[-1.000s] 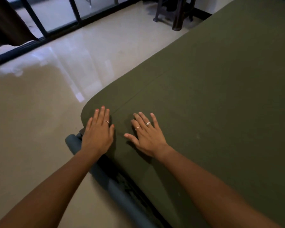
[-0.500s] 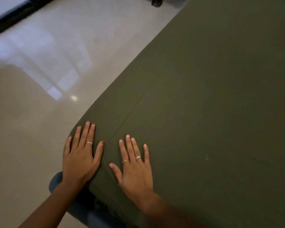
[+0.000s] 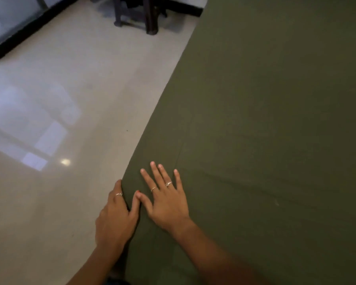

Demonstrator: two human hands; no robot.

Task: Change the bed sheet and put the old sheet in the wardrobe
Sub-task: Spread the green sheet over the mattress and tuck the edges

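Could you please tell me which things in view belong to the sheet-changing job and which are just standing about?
Part of the job:
- green sheet
- right hand, flat on it
- left hand, at its edge

Just standing about:
- dark wooden furniture legs
- tiled floor

Both hands flat, green sheet (image 3: 265, 130) edge

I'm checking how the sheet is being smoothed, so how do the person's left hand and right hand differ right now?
The left hand sits at the side edge of the dark olive-green bed sheet, fingers bent down over it; the right hand lies flat on top, fingers spread. One ring shows on the left hand, two on the right hand. Both hands touch the sheet, and their thumbs meet.
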